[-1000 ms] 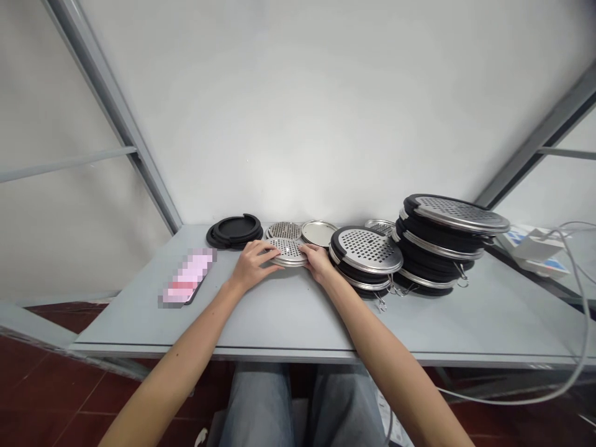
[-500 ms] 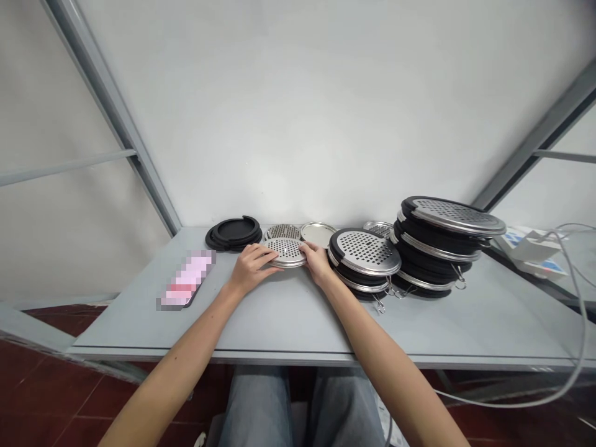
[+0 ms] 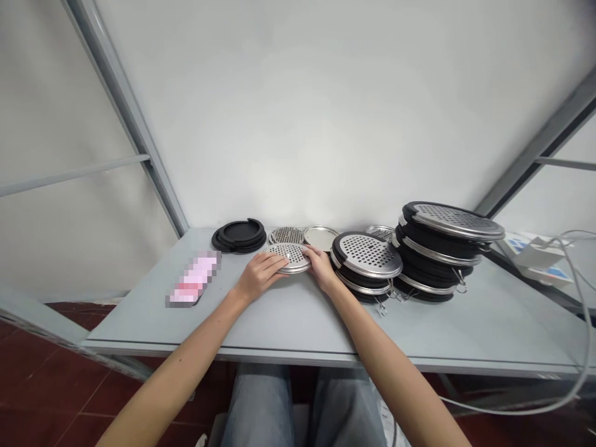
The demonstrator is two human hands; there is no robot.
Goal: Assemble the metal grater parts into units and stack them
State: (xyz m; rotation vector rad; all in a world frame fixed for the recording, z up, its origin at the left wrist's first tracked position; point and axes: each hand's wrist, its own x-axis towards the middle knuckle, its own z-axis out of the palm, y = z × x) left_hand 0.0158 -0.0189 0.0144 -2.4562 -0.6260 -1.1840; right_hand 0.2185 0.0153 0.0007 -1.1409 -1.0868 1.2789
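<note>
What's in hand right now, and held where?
The perforated metal disc: left hand on its left edge, right hand on its right.

2 stacks of round black-and-silver units (image 3: 367, 254), 1 pile of round black pieces (image 3: 239, 234), 1 pink-screened phone (image 3: 194, 279), 4 loose round silver metal discs (image 3: 293, 253), maybe more.

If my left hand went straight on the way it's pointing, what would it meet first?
The perforated metal disc, already at the left hand's fingers. Across it, the right hand looks likely to be next in line, though depth is hard to judge from this one view.
</note>
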